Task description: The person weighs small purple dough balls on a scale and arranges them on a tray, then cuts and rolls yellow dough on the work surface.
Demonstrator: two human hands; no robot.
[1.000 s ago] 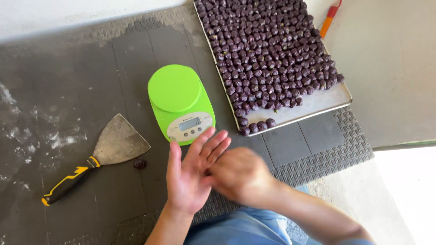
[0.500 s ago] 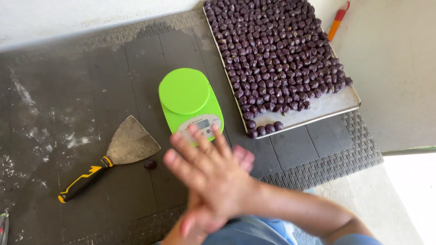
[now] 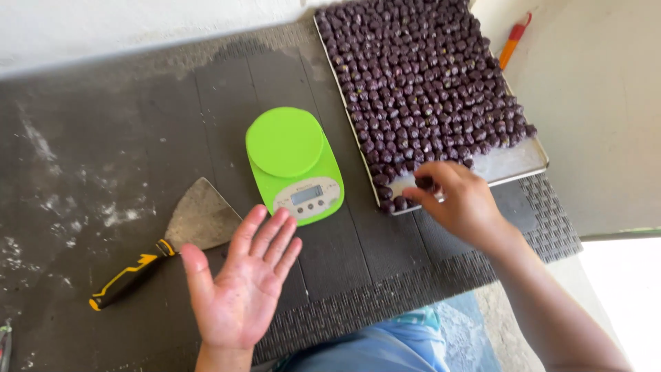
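Note:
My left hand (image 3: 242,284) hovers palm up and empty over the dark mat, just below the green kitchen scale (image 3: 293,162) and right of the scraper (image 3: 180,232). My right hand (image 3: 460,200) reaches over the near edge of the metal tray (image 3: 513,165) and pinches one small dark purple ball (image 3: 425,183) in its fingertips. The tray is packed with several rows of the same purple balls (image 3: 420,76); only its near right corner is bare.
The scraper has a black and yellow handle (image 3: 127,275) pointing lower left. Flour dust marks the mat (image 3: 82,172) at the left. An orange-handled tool (image 3: 513,40) lies right of the tray. My blue-clad knee (image 3: 385,344) shows at the bottom.
My hands were pressed together, rolling in front of the scale. Now they have parted: the right hand moved to the tray with a ball and the left opened flat.

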